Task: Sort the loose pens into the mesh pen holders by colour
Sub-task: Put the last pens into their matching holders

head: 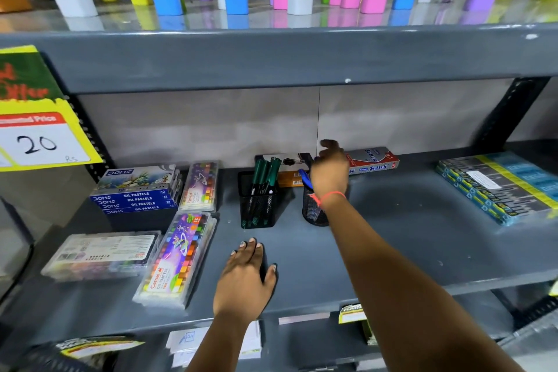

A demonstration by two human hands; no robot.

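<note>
Two black mesh pen holders stand on the grey shelf. The square holder on the left holds several green pens. The round holder sits to its right, partly hidden by my wrist. A blue pen pokes out at its rim. My right hand hovers over the round holder with fingers loosely curled; whether it still grips the blue pen is hidden. My left hand lies flat on the shelf in front of the holders, fingers spread, holding nothing.
Oil pastel boxes and clear crayon cases fill the shelf's left side. Flat boxes lie behind the holders, stacked packs at the right. An upper shelf edge overhangs, with a yellow price sign at left.
</note>
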